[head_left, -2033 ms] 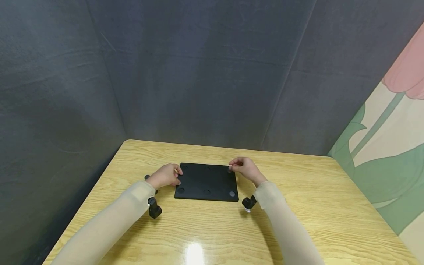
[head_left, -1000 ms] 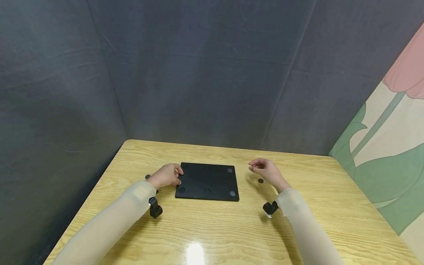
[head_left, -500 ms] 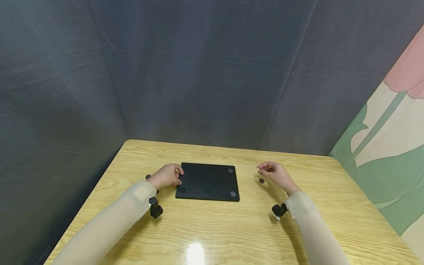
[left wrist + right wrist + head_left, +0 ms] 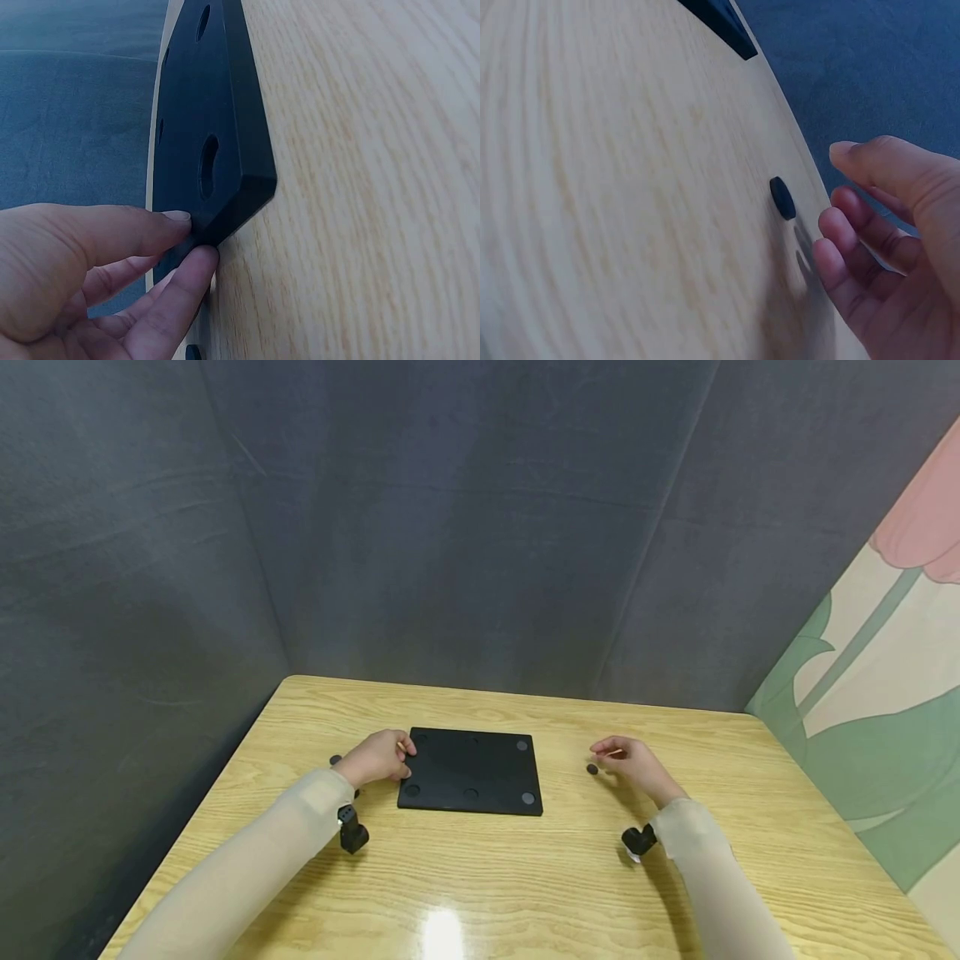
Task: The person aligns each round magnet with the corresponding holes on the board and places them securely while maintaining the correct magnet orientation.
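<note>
A flat black board [image 4: 472, 768] with round recesses along its edges lies on the wooden table. My left hand [image 4: 375, 756] pinches its left edge; the left wrist view shows thumb on top and a finger against the side, near a corner recess [image 4: 208, 169]. Two greyish round spots, one far [image 4: 522, 745] and one near [image 4: 528, 798], show at the board's right corners. Right of the board, a small black disc [image 4: 592, 769] rests on the table. My right hand [image 4: 900, 240] hovers beside that disc, fingers loosely bent, thumb apart, holding nothing.
More small black discs lie by my left wrist, one farther back [image 4: 335, 761] and one partly hidden [image 4: 356, 793]. The wooden table [image 4: 480, 885] ends at a dark cloth backdrop [image 4: 465, 543]. A flower-patterned panel [image 4: 885, 718] stands to the right.
My right hand has left the board's far right corner and moved right, then lowered towards the small black disc. A greyish spot shows at that corner. My left hand stays on the board.
</note>
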A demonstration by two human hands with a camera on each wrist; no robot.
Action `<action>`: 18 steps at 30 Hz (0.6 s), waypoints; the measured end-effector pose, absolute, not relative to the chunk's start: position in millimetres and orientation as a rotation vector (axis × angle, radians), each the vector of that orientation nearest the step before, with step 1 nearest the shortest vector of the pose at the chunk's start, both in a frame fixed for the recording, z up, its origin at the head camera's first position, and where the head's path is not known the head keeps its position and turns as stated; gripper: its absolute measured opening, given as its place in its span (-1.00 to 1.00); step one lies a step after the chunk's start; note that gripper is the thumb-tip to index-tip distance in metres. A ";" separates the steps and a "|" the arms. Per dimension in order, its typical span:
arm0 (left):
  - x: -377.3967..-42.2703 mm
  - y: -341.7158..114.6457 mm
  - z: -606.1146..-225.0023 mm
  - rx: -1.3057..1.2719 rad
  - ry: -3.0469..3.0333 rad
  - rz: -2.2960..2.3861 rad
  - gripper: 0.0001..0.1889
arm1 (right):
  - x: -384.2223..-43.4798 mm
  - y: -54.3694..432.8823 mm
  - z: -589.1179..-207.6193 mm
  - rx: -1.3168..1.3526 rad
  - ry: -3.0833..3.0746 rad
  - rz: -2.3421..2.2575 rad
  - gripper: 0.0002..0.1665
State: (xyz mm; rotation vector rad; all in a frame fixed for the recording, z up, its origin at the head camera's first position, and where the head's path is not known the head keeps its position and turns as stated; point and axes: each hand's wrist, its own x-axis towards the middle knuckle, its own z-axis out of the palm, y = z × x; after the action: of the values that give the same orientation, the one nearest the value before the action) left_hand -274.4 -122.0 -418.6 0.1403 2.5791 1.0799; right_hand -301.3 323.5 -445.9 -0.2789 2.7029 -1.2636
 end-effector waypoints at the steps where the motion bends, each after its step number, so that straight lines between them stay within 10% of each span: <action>1: -274.5 -122.0 -418.5 0.140 2.578 1.082 -0.68 | -301.6 324.2 -446.5 -0.287 2.699 -1.260 -0.66; 18: -275.3 -123.1 -421.0 0.154 2.579 1.075 -0.68 | -299.7 329.3 -450.8 -0.335 2.672 -1.213 -0.71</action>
State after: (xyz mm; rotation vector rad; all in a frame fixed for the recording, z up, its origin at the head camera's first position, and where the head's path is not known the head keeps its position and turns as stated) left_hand -275.3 -123.1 -421.0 0.1541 2.5788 1.0749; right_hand -299.7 329.3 -450.8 -0.3348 2.6717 -1.2125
